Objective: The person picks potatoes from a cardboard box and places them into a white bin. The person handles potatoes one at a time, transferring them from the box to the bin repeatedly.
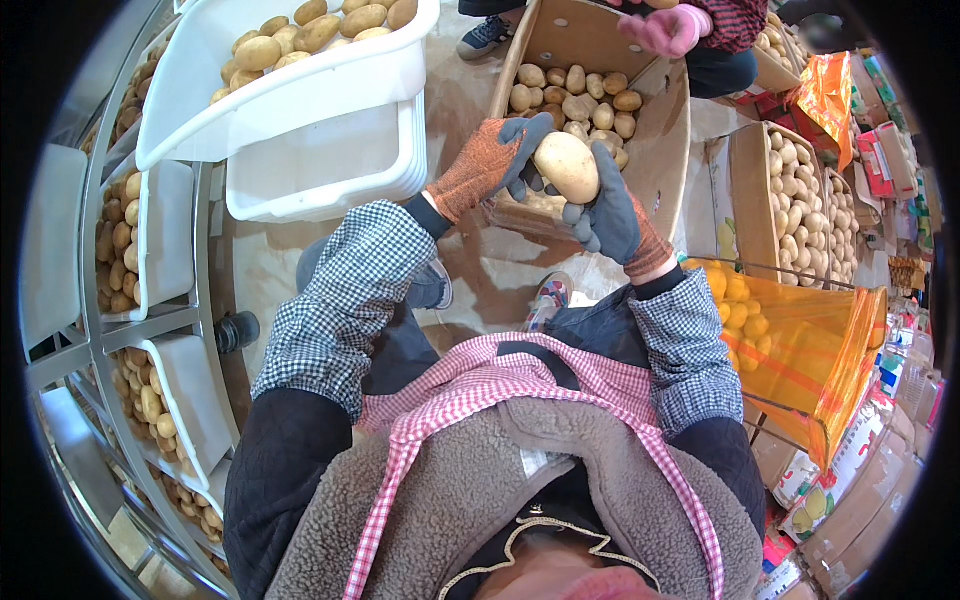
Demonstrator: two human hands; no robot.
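A large pale potato (568,167) is held between my two gloved hands, above the near end of a cardboard box (670,161) with many potatoes in it. My left hand (517,154), in a grey and orange work glove, touches the potato's left side; its lower fingertips are partly hidden. My right hand (616,210), in a matching glove, has its fingers around the potato's right side and underside. Loose potatoes (577,105) lie in the box beyond my hands.
At upper left a white plastic tub (281,112) of potatoes rests on stacked empty tubs (322,187). A metal rack (94,262) with potato bins stands left. Another person's pink-gloved hand (667,30) is over the box's far side. Right are potato boxes (739,195) and an orange mesh bag (817,360).
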